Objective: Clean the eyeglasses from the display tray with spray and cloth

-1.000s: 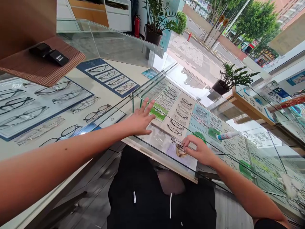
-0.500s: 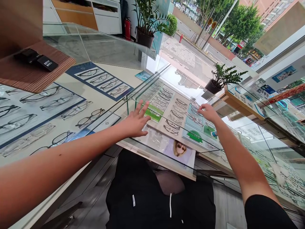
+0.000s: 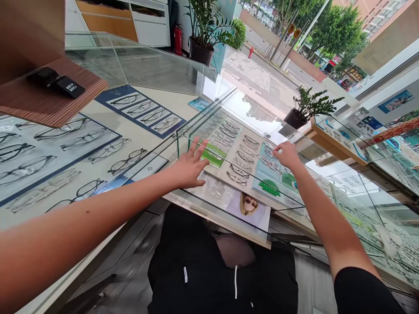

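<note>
Eyeglasses (image 3: 269, 164), head view, lie on the light-blue card (image 3: 262, 174), which serves as landmark. At the card's upper right, the right hand (image 3: 285, 154) is bent, thumb and forefinger drawn close together beside another pair (image 3: 269, 149); whether its grip holds a frame cannot be told. Well to the left of the card, the left hand (image 3: 190, 168) is open and empty, fingers spread over the edge of the glass case (image 3: 209, 196). Dark-framed glasses (image 3: 238, 170) form a column just left of the card; farther left lies a green-ended panel (image 3: 214, 155) bearing more frames. Below the card is a portrait print (image 3: 250, 209); a green oval label (image 3: 269, 187) marks the card's lower part.
</note>
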### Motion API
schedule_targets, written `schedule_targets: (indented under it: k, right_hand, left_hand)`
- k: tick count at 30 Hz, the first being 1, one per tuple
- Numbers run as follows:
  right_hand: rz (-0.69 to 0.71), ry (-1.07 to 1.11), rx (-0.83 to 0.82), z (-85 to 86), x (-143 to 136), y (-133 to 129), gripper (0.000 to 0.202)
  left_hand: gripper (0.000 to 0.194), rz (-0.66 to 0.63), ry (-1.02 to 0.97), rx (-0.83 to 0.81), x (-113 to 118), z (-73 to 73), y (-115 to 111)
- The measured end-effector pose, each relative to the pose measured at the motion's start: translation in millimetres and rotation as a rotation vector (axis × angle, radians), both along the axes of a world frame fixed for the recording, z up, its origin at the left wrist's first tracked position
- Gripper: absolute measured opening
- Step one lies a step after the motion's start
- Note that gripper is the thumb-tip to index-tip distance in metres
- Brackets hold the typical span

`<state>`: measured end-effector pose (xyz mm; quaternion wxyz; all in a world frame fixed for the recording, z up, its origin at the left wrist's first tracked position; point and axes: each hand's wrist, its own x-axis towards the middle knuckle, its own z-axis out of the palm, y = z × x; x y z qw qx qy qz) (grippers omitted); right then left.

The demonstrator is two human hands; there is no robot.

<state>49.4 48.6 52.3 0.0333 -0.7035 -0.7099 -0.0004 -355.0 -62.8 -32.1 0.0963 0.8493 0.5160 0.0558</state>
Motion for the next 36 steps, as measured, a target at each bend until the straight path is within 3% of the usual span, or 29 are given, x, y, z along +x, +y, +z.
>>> schedule_targets:
  k: [7,19,27,36]
  right_hand:
    - [0.064,-0.074,0.074,-2.4,-4.9,-12.8,0.021]
    - [-0.079,-0.065,-0.027,5.1,-13.1,-16.6,0.022]
    - [-0.040,0.002,0.051,2.4,-14.8,-16.6,0.023]
    - [-0.051,0.085,-0.043,5.6,-15.0,-19.6,0.021]
  left_hand:
    - [0.066,-0.002,-0.013,-0.003,-0.1,-0.5,-0.3]
    - [0.065,-0.007,0.008,0.022,-0.2,-1.7,0.1]
    - [0.065,0.012,-0.027,0.004,1.6,3.2,-1.9]
    - [0.062,0.010,-0.045,0.002,0.8,4.0,-2.4]
